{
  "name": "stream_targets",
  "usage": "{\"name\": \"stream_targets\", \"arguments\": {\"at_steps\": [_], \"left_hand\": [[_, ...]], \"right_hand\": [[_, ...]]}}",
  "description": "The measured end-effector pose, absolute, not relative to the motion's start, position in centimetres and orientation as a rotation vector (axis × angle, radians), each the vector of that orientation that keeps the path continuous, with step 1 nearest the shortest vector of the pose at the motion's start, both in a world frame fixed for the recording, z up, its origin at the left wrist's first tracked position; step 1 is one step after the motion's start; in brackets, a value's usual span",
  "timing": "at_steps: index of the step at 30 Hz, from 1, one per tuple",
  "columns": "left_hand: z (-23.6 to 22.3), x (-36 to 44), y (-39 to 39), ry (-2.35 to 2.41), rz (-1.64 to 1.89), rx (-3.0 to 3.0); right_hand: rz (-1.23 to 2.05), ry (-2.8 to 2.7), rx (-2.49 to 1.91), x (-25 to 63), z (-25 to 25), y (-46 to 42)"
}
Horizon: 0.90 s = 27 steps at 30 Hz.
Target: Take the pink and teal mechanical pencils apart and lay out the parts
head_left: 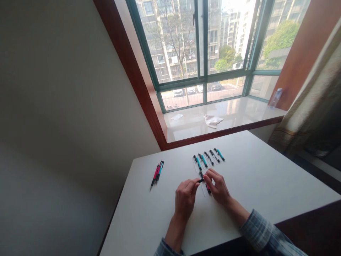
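Pens [155, 175] grouped at left on white tabletop [138, 213]. Left hand [185, 195]: fingers pinching one end of black pen part [201, 180], which sits between the hands. Row of pen pieces [209, 158], teal and black, beyond. Right hand [217, 185]: fingers pinching part's other end.

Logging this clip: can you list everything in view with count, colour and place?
Pens: about three, red, teal and black, table's left
Pen-part groups: five, black, some teal, row beyond hands
Red-and-black pen part: one, beside right hand
Black piece: one, between both hands' fingertips
Table: one, white, under pens
Cloth or tissue: one, whitish, sill
Flat sheet: one, white, sill's left
Bottle: one, clear, sill's right
Window: one, green-framed, behind sill
Curtain: one, cream, right
Left hand, right hand: one each, bare, over table
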<state>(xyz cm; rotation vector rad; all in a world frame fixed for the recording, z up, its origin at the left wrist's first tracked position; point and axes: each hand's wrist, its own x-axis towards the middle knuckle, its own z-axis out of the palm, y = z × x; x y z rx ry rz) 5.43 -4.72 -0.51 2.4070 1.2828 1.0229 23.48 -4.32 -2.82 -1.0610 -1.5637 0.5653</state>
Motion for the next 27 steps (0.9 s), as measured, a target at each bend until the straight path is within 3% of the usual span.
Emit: {"name": "stream_targets", "arguments": {"at_steps": [27], "left_hand": [[-0.64, 5.6, -4.64, 1.309, 1.06, 2.234]], "right_hand": [[0.544, -1.489, -1.082, 23.35, -2.16, -4.17]]}}
